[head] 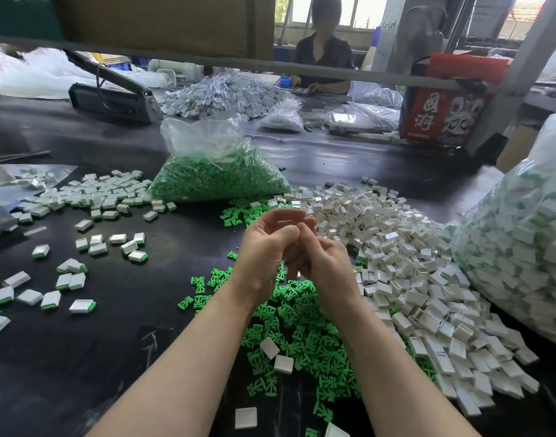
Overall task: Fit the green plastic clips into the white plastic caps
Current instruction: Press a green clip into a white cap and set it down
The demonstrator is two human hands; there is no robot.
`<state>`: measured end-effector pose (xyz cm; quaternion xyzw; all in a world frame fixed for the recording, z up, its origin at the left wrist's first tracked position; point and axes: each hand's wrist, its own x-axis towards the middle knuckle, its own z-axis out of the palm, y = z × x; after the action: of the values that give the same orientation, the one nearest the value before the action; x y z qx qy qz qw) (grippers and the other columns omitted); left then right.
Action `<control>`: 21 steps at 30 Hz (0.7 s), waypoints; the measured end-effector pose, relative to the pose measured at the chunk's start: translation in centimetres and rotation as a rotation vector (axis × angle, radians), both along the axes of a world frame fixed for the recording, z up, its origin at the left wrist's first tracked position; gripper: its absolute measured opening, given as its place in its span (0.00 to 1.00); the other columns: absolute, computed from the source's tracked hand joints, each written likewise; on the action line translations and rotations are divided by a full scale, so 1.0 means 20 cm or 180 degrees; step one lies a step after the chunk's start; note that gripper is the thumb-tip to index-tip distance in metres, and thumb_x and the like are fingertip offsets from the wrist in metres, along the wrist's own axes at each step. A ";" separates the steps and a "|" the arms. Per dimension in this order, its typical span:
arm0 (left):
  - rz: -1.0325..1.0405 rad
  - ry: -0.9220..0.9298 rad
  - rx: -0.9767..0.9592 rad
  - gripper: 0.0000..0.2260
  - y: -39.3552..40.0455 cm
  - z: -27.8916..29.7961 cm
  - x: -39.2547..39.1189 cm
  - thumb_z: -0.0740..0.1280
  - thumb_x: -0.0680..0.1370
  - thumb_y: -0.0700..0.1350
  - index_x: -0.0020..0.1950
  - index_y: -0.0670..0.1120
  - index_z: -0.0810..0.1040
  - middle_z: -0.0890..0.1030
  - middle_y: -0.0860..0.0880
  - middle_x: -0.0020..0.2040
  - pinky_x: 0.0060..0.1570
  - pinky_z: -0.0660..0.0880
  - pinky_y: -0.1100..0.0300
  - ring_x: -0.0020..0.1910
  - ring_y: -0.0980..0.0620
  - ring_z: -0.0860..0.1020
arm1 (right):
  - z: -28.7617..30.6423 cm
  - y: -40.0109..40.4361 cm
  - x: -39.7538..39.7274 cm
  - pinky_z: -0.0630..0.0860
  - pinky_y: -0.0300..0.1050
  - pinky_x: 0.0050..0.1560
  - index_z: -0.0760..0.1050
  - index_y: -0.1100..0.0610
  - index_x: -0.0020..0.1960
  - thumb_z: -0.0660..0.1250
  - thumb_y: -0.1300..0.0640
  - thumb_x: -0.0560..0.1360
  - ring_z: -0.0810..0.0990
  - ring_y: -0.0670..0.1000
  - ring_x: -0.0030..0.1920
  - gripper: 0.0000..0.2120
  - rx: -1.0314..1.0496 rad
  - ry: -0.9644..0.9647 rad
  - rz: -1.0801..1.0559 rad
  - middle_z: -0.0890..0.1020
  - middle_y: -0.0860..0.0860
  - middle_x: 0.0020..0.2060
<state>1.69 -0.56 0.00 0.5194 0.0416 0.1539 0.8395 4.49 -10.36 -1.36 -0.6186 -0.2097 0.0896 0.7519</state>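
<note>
My left hand (264, 247) and my right hand (324, 263) meet above the middle of the black table, fingers curled against each other and motion-blurred. Whatever lies between the fingers is hidden. Loose green clips (289, 329) are heaped under my wrists. A big pile of empty white caps (406, 266) spreads to the right of my hands. Assembled caps with green ends (81, 280) lie scattered at the left, with more in a cluster (103, 192) further back.
An open clear bag of green clips (220, 175) stands behind my hands. A large bag of finished pieces (522, 247) bulges at the right edge. Across the table a person (322, 55) works by a grey parts heap (226, 97). A red carton (444, 115) is at the back right.
</note>
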 end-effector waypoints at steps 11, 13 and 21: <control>-0.0138 0.0133 0.0125 0.09 0.02 -0.02 0.00 0.64 0.71 0.38 0.42 0.40 0.85 0.76 0.37 0.39 0.19 0.65 0.65 0.21 0.50 0.70 | -0.01 0.02 0.01 0.70 0.37 0.24 0.78 0.62 0.37 0.62 0.53 0.81 0.74 0.49 0.25 0.19 0.0114 0.0093 0.0144 0.76 0.54 0.26; -0.0177 0.0106 0.0105 0.09 0.01 -0.02 0.00 0.64 0.71 0.37 0.41 0.39 0.85 0.78 0.39 0.35 0.19 0.65 0.65 0.20 0.50 0.71 | -0.02 0.01 0.01 0.71 0.39 0.24 0.78 0.63 0.38 0.62 0.53 0.81 0.74 0.50 0.26 0.18 0.0142 0.0102 0.0159 0.76 0.54 0.27; -0.0052 0.0147 -0.0133 0.09 -0.01 0.00 0.01 0.60 0.77 0.31 0.47 0.41 0.79 0.84 0.40 0.39 0.18 0.66 0.65 0.20 0.51 0.71 | -0.02 0.01 0.01 0.71 0.40 0.23 0.75 0.59 0.32 0.62 0.53 0.81 0.72 0.50 0.25 0.20 0.0127 0.0030 0.0026 0.74 0.53 0.25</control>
<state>1.81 -0.86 0.04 0.5056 0.0600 0.1342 0.8502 4.60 -10.14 -1.70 -0.6022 -0.2105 0.0914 0.7647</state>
